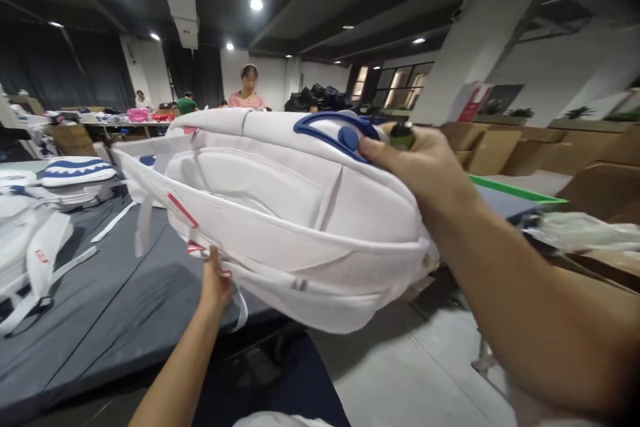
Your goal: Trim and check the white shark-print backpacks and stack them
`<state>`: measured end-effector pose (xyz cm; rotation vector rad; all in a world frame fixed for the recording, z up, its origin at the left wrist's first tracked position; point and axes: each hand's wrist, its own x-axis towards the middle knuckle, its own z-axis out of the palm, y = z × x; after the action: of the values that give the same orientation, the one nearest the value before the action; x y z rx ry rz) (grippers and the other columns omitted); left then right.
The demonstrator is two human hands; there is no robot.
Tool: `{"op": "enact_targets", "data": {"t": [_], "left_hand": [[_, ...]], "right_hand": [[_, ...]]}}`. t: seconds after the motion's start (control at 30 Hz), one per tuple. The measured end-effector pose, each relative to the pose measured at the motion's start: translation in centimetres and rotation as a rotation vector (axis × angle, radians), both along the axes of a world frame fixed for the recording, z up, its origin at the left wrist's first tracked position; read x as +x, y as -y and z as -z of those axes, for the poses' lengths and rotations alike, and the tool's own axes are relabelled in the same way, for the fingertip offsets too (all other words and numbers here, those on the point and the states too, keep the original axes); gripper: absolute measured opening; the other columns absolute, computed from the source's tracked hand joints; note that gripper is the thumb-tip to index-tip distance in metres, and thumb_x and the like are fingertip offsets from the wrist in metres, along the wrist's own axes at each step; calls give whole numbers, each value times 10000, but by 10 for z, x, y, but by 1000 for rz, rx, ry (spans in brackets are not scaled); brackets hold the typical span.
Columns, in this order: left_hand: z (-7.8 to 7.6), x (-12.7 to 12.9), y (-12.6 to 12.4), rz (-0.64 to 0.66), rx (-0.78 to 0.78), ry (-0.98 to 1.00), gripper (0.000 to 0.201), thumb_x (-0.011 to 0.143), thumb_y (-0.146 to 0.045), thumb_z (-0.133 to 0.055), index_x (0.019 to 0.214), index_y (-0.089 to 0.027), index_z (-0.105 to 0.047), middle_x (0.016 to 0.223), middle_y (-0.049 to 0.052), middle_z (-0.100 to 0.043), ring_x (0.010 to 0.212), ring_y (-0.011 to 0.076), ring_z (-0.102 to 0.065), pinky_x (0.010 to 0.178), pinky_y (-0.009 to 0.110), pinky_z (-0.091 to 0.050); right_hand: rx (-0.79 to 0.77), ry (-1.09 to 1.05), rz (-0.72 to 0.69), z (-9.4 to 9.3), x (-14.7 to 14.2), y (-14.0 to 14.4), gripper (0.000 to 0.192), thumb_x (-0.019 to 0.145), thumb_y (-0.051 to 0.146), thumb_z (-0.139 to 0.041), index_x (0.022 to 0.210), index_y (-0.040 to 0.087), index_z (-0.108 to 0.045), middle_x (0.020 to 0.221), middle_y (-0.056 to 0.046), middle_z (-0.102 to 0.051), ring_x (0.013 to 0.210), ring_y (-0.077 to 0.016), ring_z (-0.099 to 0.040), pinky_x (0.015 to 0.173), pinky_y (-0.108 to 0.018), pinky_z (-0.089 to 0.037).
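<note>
I hold a white padded backpack (280, 213) up in front of me, its back panel facing me. My right hand (425, 173) grips its top end by the blue handle (330, 130) and also clasps a small dark green object (401, 137). My left hand (215, 283) holds the lower edge of the backpack from underneath, near a red tag and a loose white strap (143, 223).
A table with a dark grey cover (100, 307) lies to the left, with more white and blue backpacks (75, 173) on it. Cardboard boxes (505, 147) stand at the right. Clear plastic bags (580, 230) lie by my right arm. People stand at far tables (247, 90).
</note>
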<state>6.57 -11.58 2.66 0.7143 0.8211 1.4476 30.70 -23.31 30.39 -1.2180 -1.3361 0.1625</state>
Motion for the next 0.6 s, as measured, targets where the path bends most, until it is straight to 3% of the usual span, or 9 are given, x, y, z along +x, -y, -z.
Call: {"op": "enact_targets", "data": {"t": [0.07, 0.13, 0.23, 0.3, 0.33, 0.4, 0.47, 0.53, 0.6], "left_hand": [[-14, -64, 13, -287, -19, -86, 454, 875, -412, -658, 1280, -274, -506, 1238, 41, -672, 1036, 165, -697, 875, 301, -588], [-27, -126, 29, -519, -8, -246, 569, 768, -362, -762, 1275, -269, -523, 1210, 38, -681, 944, 164, -717, 847, 305, -600], [-36, -186, 51, -601, 14, -655, 740, 699, -368, -810, 1362, -231, -511, 1273, 110, -667, 1091, 280, -699, 960, 427, -574], [-27, -195, 61, -561, -102, -1063, 921, 714, -422, -810, 1494, -158, -398, 1374, 228, -593, 1261, 417, -593, 1049, 579, -486], [-18, -190, 64, -559, -158, -1279, 988, 736, -443, -798, 1540, -115, -328, 1444, 295, -508, 1349, 481, -491, 1082, 649, -417], [8, -166, 69, -582, -147, -1647, 1022, 789, -458, -765, 1578, -73, -242, 1579, 374, -240, 1477, 554, -207, 1121, 743, -264], [40, -130, 75, -570, 67, -1853, 909, 852, -458, -706, 1571, -93, -286, 1639, 336, -23, 1512, 531, 14, 1153, 750, -171], [72, -94, 81, -354, 360, -1943, 755, 905, -449, -641, 1539, -137, -375, 1659, 276, -74, 1533, 479, -21, 1177, 709, -204], [101, -67, 88, -71, 608, -1965, 584, 957, -358, -559, 1492, -149, -451, 1616, 238, -300, 1523, 418, -227, 1181, 663, -284]], "right_hand": [[-130, -196, -62, 46, -7, 1, 403, 645, 500, -810, 679, 176, -573, 603, 51, -547, 551, -82, -449, 512, -225, -351], [-321, -345, -99, 107, -13, -7, 467, 562, 555, -816, 616, 195, -524, 539, 51, -526, 519, -97, -439, 502, -240, -363], [-592, -360, -136, 203, -15, -27, 444, 555, 601, -748, 587, 197, -566, 542, -4, -594, 554, -161, -521, 548, -299, -433], [-674, -230, -91, 250, -11, -35, 374, 569, 541, -738, 597, 188, -618, 611, -45, -657, 638, -211, -590, 644, -350, -485], [-665, -177, -54, 264, -7, -36, 349, 589, 516, -731, 640, 179, -656, 670, -66, -690, 696, -234, -620, 698, -372, -498], [-559, -108, -9, 271, -3, -32, 390, 672, 512, -705, 834, 158, -725, 815, -99, -740, 802, -260, -661, 774, -390, -508], [-434, -32, -87, 262, -12, -22, 500, 793, 550, -648, 1089, 153, -720, 891, -95, -754, 796, -233, -678, 753, -354, -517], [-401, 46, -282, 253, -43, -12, 557, 882, 567, -595, 1262, 166, -667, 788, -47, -739, 652, -180, -655, 641, -291, -507], [-400, 114, -478, 256, -91, -13, 548, 923, 527, -590, 1353, 189, -621, 660, 8, -692, 545, -146, -607, 556, -247, -480]]}}
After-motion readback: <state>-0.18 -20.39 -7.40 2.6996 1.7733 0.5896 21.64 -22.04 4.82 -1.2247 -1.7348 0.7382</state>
